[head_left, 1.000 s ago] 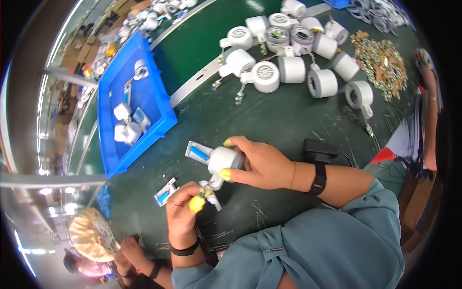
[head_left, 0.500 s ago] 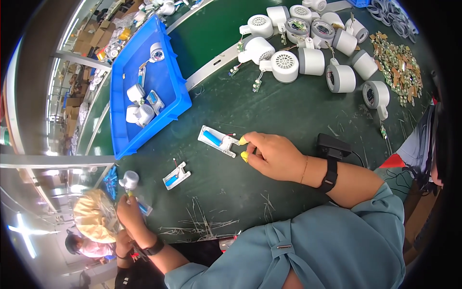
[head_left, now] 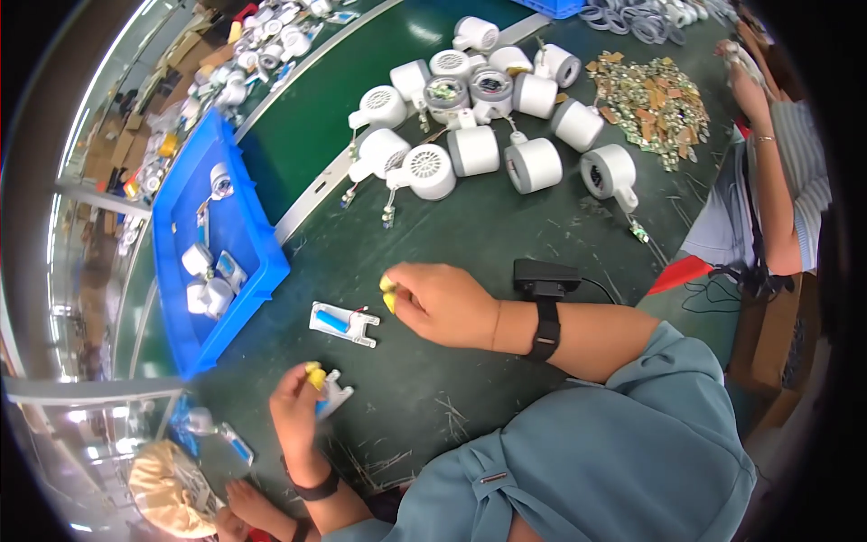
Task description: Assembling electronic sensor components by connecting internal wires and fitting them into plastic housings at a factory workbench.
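My left hand (head_left: 296,411) wears yellow fingertip covers and pinches at a white plastic holder with a blue cylindrical cell (head_left: 337,394); the fingers partly hide and blur it. My right hand (head_left: 444,305), also with yellow fingertip covers, is closed in a pinch above the table; whatever may be between its tips cannot be made out. Just left of it a second white plastic holder (head_left: 359,333) lies flat, a blue cell (head_left: 331,321) and short wires in it. At lower left a small white housing (head_left: 199,421) lies beside a blue-and-white piece (head_left: 237,444).
A blue tray (head_left: 275,264) at left holds several white parts. White round housings (head_left: 473,151) with grilles and wired boards crowd the far side, beside a heap of small circuit boards (head_left: 664,113) and grey rings (head_left: 632,23). A black box (head_left: 546,274) stands behind my right wrist. Co-workers sit left and right.
My left hand has left the small white housing and moved right to the nearer holder, which has shifted toward the other one. My right hand has drawn off the other holder's end. The view has turned.
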Tool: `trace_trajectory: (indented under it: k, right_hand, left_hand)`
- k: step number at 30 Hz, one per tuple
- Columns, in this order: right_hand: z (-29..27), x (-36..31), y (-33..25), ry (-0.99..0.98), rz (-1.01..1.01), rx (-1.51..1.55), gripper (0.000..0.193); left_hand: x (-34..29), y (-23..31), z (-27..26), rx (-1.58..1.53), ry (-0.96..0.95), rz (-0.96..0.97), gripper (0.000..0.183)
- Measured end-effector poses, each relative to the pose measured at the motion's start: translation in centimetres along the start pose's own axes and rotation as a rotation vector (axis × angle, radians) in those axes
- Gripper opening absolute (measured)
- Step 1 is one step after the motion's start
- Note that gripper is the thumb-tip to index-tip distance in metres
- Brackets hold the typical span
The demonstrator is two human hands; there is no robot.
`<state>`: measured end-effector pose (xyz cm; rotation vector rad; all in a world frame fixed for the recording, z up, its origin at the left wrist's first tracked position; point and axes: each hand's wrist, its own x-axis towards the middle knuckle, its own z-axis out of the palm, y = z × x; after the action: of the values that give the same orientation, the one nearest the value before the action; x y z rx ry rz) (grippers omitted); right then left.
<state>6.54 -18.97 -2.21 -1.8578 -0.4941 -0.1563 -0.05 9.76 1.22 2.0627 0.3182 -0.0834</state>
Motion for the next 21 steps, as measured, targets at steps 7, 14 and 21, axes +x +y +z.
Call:
trace_trajectory:
  k: [7,14,21]
  right_hand:
    - [-3.1,4.4,2.3,0.2,0.308,-0.047,0.043]
    - [-1.7,7.4,3.1,-0.026,0.82,0.721,0.032]
    - [-3.3,2.4,1.3,-0.081,0.894,0.89,0.017]
  left_hand:
    - [-1.5,-0.1,4.0,-0.158,-0.315,0.139,0.023]
    - [-2.0,0.3,3.6,-0.087,-0.447,0.326,0.018]
    - [-2.4,0.0,2.8,-0.505,-0.513,0.044,0.016]
